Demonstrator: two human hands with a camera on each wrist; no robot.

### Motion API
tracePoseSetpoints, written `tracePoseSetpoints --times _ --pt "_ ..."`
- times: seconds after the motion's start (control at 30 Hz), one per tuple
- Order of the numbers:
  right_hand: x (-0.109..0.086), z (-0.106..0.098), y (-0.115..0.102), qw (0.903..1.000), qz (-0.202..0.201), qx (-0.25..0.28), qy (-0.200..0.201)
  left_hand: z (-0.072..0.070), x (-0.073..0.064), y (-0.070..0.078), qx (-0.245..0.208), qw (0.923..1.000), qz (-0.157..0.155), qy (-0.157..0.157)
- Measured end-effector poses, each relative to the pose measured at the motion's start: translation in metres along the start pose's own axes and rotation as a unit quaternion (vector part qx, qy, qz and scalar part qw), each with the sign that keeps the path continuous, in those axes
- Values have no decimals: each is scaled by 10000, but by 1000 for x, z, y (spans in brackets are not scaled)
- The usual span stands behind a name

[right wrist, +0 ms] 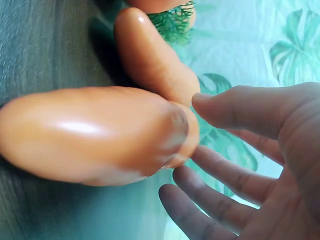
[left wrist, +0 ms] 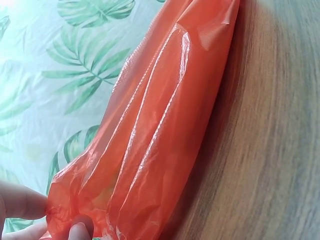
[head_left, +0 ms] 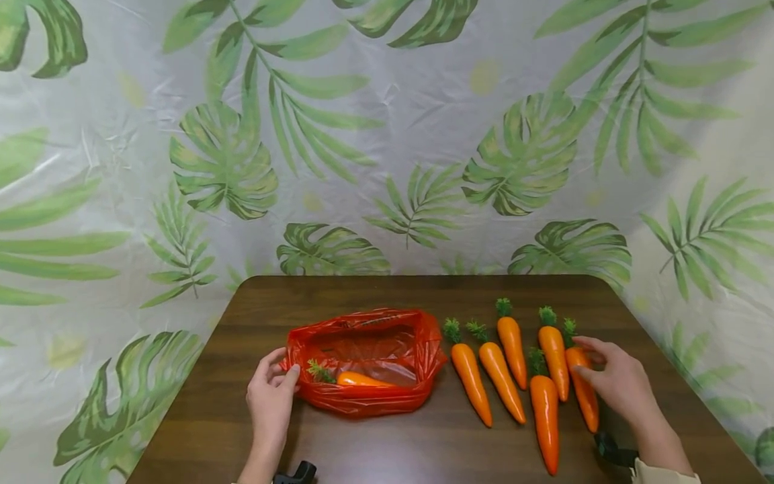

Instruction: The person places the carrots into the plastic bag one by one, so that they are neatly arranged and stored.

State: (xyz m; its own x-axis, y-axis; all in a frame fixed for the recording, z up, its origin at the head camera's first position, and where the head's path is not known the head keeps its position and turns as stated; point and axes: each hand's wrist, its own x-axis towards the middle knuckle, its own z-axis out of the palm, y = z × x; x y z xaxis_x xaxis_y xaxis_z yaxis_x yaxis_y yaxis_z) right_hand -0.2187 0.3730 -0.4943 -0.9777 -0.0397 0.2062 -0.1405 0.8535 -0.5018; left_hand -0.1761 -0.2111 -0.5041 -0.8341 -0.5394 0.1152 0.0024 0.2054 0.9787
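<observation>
My left hand (head_left: 270, 396) pinches the left edge of a red plastic bag (head_left: 375, 406), thumb on the near side. The bag lies with its mouth spread, and one orange carrot (head_left: 361, 380) with a green tuft shows inside. My right hand (head_left: 623, 382) is at the upper part of the rightmost carrot (head_left: 585, 393), thumb and fingers spread about it. In the right wrist view the fingers (right wrist: 225, 175) look loosely extended near the end of a large carrot (right wrist: 85, 132). Whether they touch it I cannot tell.
Several more carrots lie right of the bag, among them a left one (head_left: 471, 383), a far one (head_left: 512, 349) and a near one (head_left: 545, 423). They rest on a dark wooden table (head_left: 272, 296). Behind it hangs a leaf-patterned sheet (head_left: 423, 134).
</observation>
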Motion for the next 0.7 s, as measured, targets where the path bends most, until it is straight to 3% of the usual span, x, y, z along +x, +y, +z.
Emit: tracePoseSetpoints --times 0.7 --pt "-2 5 9 9966 701 -22 -429 -1 0 2 88 10000 3 -29"
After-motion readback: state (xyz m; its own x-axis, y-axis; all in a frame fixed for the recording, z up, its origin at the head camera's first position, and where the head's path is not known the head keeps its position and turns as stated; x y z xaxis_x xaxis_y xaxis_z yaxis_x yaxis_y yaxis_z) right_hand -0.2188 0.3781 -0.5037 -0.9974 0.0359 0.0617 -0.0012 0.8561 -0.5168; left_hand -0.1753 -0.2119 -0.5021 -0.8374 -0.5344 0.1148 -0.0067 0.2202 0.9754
